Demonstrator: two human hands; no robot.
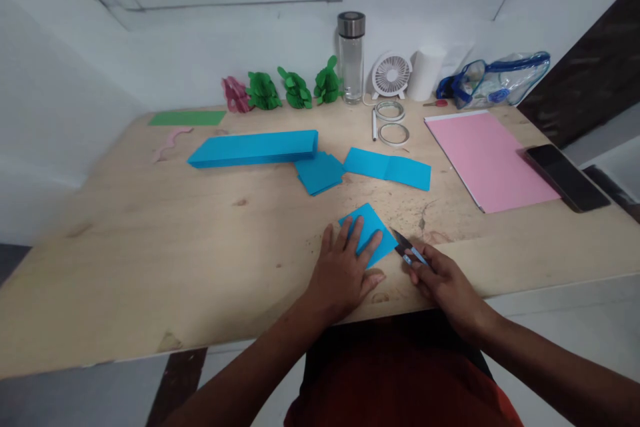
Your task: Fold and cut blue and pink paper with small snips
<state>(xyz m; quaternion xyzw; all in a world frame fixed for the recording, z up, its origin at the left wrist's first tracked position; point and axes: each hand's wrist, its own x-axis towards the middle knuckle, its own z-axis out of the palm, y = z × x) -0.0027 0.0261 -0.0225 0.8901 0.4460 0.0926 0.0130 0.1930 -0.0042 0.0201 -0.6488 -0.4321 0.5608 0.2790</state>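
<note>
My left hand (345, 267) lies flat with spread fingers on a square of blue paper (369, 217), which rests on the wooden table near its front edge. In my right hand (440, 280) is a pair of scissors (409, 248), blades pointing toward the paper's right corner. Behind the square lie a small stack of blue squares (320, 173) and a creased blue strip (387, 168). Farther left sits a long folded bundle of blue paper (255, 148).
Green paper shapes (295, 88), a pink one (236, 95), a glass bottle (352, 60), a small fan (392, 75) and a clear pouch (500, 80) line the wall. Tape rolls (394, 135) and a pen (374, 125) lie mid-table; pink paper (493, 160) and a phone (567, 177) are right.
</note>
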